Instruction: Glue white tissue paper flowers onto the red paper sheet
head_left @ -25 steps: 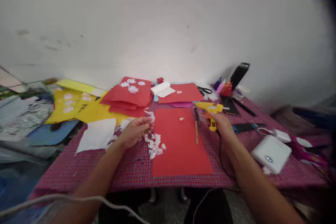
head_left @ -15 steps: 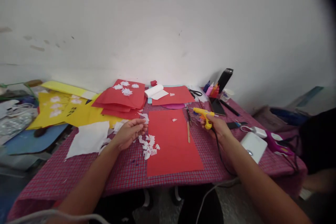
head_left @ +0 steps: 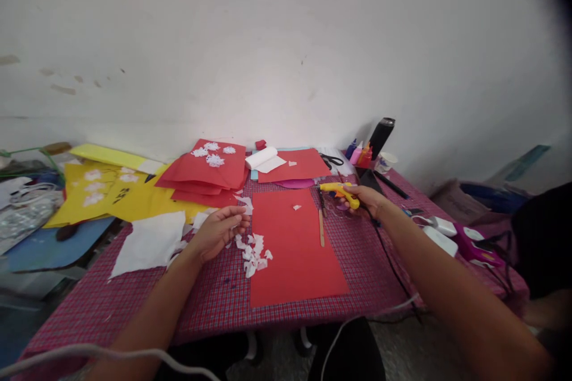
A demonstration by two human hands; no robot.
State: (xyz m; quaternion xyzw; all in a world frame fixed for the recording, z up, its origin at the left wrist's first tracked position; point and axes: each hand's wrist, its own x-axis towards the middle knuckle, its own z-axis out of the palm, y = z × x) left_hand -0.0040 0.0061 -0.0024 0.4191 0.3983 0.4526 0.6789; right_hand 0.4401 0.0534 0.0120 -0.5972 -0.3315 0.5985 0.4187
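My right hand [head_left: 366, 197] grips a yellow hot glue gun [head_left: 340, 189], its nozzle pointing left over the upper right edge of a red paper sheet [head_left: 297, 262]. A small torn white piece [head_left: 297, 207] lies on that sheet. To the left, my left hand [head_left: 222, 231] hovers with fingers curled together; whatever they pinch, if anything, is hidden. Just below its fingertips is a pile of torn white paper bits [head_left: 254, 256], partly on the sheet's left edge. A wooden stick [head_left: 321, 227] rests along the sheet's right side.
Stacked red paper [head_left: 196, 171] with white flowers lies at the back, beside a white paper roll [head_left: 263, 158]. Yellow papers [head_left: 138, 196] and a white sheet [head_left: 149, 244] spread left. Scissors [head_left: 331, 161], a black flask [head_left: 382, 137] and a white device [head_left: 440, 239] are on the right.
My right hand has moved the glue gun a little left, towards the red sheet, and levelled it. The left hand has barely shifted.
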